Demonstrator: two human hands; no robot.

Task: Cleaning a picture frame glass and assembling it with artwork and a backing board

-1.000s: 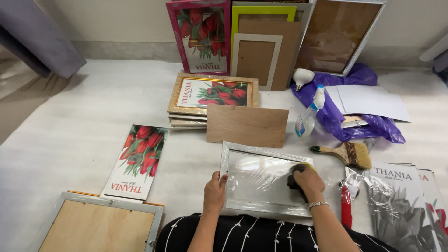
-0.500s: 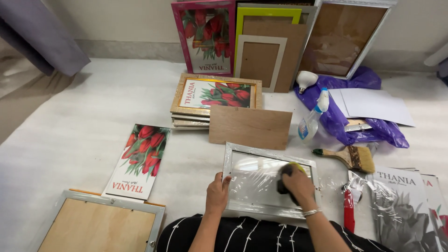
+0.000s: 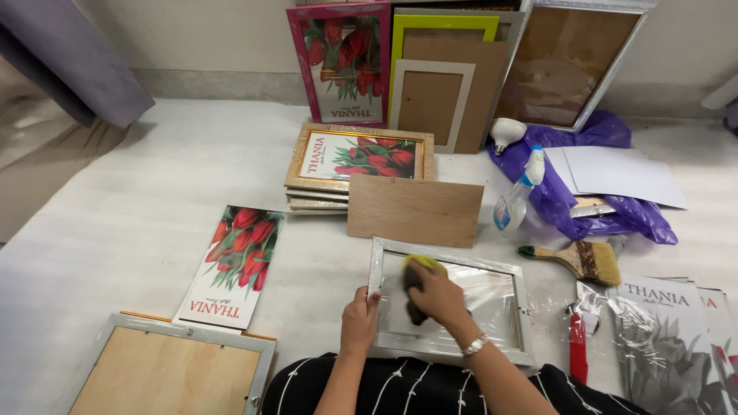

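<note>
White padded floor covering [image 3: 138,230], wide and bare at left. Silver-framed glass picture frame [image 3: 450,253] lies flat just in front of the person, below the plain brown hardboard panel [image 3: 415,210]. Stack of gold-framed tulip prints [image 3: 357,165] behind that panel. Loose red tulip print [image 3: 233,265] lies left of the frame. Left hand [image 3: 359,321], fingers curled over the frame's left edge, pinning it. Right hand [image 3: 437,296] on the glass, fingers closed around a yellow-and-dark cleaning pad [image 3: 417,270]. Wooden-handled paintbrush [image 3: 578,258] to the right.
</note>
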